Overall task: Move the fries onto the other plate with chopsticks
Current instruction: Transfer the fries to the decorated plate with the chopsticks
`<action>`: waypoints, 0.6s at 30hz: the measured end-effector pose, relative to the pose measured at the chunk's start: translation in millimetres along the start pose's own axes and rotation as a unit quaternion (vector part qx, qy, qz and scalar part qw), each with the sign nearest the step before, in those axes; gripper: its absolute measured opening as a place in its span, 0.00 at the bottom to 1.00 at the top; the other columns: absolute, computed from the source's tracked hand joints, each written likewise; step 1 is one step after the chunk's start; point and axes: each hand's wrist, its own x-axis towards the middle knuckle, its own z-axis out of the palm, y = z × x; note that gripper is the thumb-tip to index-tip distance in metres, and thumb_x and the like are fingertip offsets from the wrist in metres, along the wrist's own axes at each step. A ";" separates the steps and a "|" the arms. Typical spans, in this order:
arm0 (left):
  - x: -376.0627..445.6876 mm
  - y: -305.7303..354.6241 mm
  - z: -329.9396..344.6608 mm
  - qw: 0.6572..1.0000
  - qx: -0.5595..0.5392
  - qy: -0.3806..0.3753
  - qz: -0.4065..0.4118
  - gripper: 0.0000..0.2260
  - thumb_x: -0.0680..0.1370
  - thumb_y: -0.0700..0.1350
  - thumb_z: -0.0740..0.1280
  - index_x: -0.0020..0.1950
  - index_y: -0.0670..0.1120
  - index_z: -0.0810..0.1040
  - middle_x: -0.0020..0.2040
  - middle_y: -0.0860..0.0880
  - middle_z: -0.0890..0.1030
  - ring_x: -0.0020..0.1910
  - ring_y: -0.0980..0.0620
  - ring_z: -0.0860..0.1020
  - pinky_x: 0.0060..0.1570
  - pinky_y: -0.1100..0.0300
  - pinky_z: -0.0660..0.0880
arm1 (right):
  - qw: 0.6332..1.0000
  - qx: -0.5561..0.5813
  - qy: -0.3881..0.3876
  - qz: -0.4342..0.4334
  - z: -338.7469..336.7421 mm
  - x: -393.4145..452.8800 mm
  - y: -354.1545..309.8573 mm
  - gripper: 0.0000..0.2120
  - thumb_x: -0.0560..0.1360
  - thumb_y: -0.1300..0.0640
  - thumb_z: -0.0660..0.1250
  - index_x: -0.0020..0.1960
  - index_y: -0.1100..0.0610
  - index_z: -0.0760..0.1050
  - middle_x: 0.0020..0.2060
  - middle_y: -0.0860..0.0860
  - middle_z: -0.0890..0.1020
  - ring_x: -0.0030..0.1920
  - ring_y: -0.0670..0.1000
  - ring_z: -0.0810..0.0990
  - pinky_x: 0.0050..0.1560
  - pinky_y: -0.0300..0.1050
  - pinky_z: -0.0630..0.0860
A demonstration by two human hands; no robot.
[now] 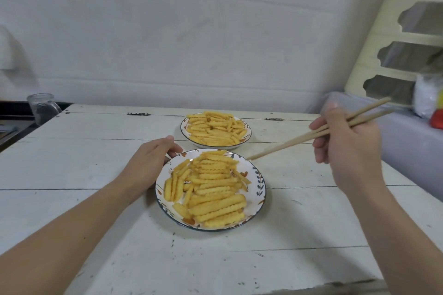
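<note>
Two patterned plates of crinkle-cut fries stand on a white wooden table. The near plate (260,183) holds a heap of fries (211,187). The far plate (248,132) carries its own pile of fries (215,128). My left hand (148,163) rests against the near plate's left rim, fingers curled on the edge. My right hand (347,146) holds a pair of wooden chopsticks (299,138) to the right of the plates. Their tips hover just past the near plate's upper right rim, with nothing between them.
A clear glass jar (43,108) stands at the table's far left corner. A grey plastic bin (383,132) runs along the right side, with bags (429,100) behind it. A white wall backs the table (96,175).
</note>
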 end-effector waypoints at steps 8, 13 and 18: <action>5.8 -5.4 2.4 1.000 0.015 0.010 0.025 0.21 0.86 0.54 0.57 0.48 0.46 0.86 0.46 0.49 0.84 0.38 0.56 0.81 0.42 0.60 0.75 | 0.999 -0.012 -0.037 -0.004 42.4 49.8 39.3 0.19 0.82 0.48 0.63 0.38 0.58 0.79 0.27 0.56 0.75 0.22 0.51 0.73 0.24 0.39 0.69; 12.4 -9.7 1.4 1.000 0.011 0.006 0.028 0.21 0.86 0.56 0.57 0.48 0.48 0.86 0.50 0.47 0.83 0.43 0.51 0.81 0.46 0.58 0.76 | 0.996 -0.055 -0.067 -0.018 70.6 60.6 59.6 0.20 0.82 0.47 0.64 0.39 0.60 0.80 0.27 0.56 0.76 0.22 0.51 0.73 0.23 0.38 0.69; 14.0 -10.4 3.6 1.000 0.009 0.005 0.021 0.21 0.86 0.56 0.58 0.47 0.48 0.87 0.51 0.44 0.84 0.44 0.50 0.81 0.49 0.56 0.76 | 0.995 -0.071 -0.070 -0.019 71.0 60.3 69.3 0.22 0.83 0.45 0.62 0.38 0.58 0.80 0.27 0.55 0.76 0.22 0.51 0.74 0.24 0.39 0.71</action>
